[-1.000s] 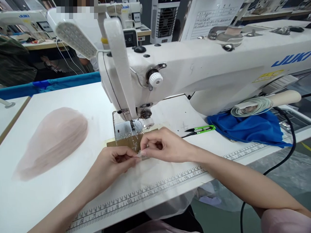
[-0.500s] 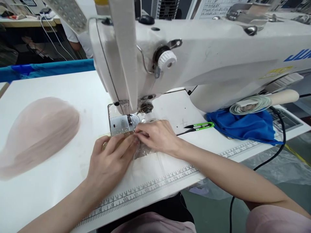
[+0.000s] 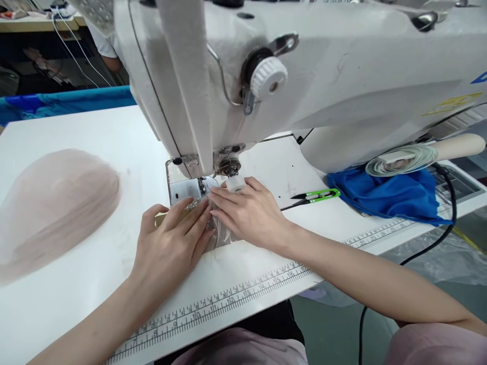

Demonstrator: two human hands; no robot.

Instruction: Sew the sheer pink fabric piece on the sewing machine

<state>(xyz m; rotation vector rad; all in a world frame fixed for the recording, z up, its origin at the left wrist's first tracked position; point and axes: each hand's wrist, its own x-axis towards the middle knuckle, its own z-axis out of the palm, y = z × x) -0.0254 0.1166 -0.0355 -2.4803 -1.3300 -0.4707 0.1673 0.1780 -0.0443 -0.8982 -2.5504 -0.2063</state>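
Both hands, left hand [image 3: 167, 243] and right hand [image 3: 249, 213], press flat, fingers extended, on sheer fabric [image 3: 222, 235] below the sewing machine [image 3: 323, 76]; the table's printed ruler [image 3: 236, 299] reads 7–17.

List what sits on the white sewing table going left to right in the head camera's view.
Pink tulle pile → left hand → right hand → green thread snips → blue cloth.

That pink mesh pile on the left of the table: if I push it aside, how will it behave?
The pink mesh pile looks sheer, with the table showing faintly through its edges, so it is probably very light. It lies in soft folded layers, so it would likely flop and bunch rather than slide as one piece. Its layers may separate.
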